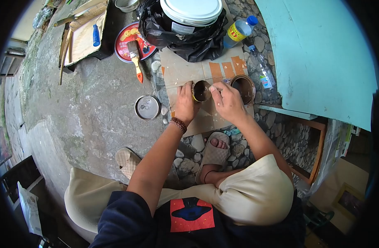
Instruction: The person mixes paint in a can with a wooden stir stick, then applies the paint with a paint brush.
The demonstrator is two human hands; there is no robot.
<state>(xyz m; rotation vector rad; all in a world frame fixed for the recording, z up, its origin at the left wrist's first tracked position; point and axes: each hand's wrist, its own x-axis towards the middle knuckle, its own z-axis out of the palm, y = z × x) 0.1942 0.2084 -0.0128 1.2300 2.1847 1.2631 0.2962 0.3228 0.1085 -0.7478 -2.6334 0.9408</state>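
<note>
Left hand (186, 103) grips the small can (201, 91); right hand (229, 102), pinching something unclear at its rim, is nearer the big can (243, 87) by the cardboard's (185, 70) right edge.

Two hands (187, 101) (228, 102), two open cans (201, 91) (248, 90), two plastic bottles (237, 33) (262, 72), two sandals (131, 162) (210, 156); one lidded white bucket (192, 10), one black plastic bag (156, 31), one bristle brush (136, 63), one blue-handled tool (96, 35), one red printed lid (125, 42), one grey metal lid (147, 107), one cardboard sheet (182, 68)
</note>
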